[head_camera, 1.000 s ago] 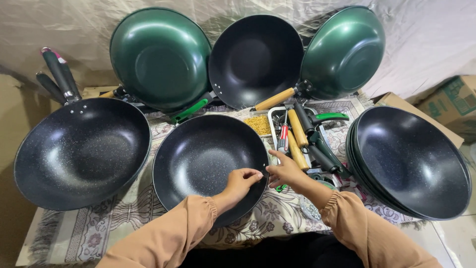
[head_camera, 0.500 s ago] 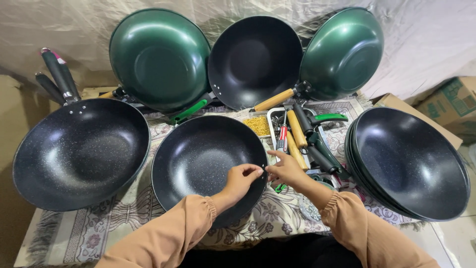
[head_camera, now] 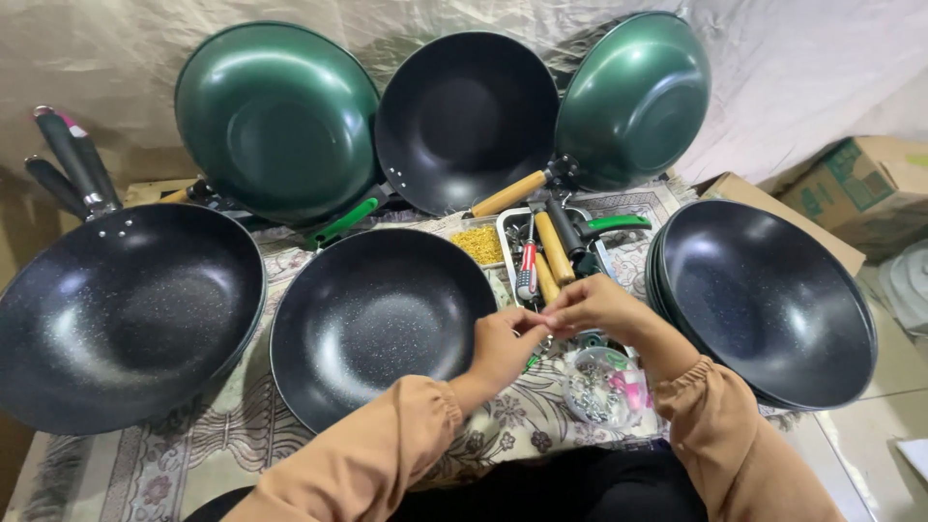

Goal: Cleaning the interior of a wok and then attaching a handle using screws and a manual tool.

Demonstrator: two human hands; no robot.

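Where both hands meet at the black pan's (head_camera: 372, 324) right rim, left hand (head_camera: 505, 345) and right hand (head_camera: 590, 304) fingertips pinched together, held item too small to tell, tray of handles (head_camera: 551, 253) just behind.

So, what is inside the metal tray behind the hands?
The metal tray holds wooden handles, a red-handled screwdriver and a green handle. Its near end is hidden by the left hand and right hand.
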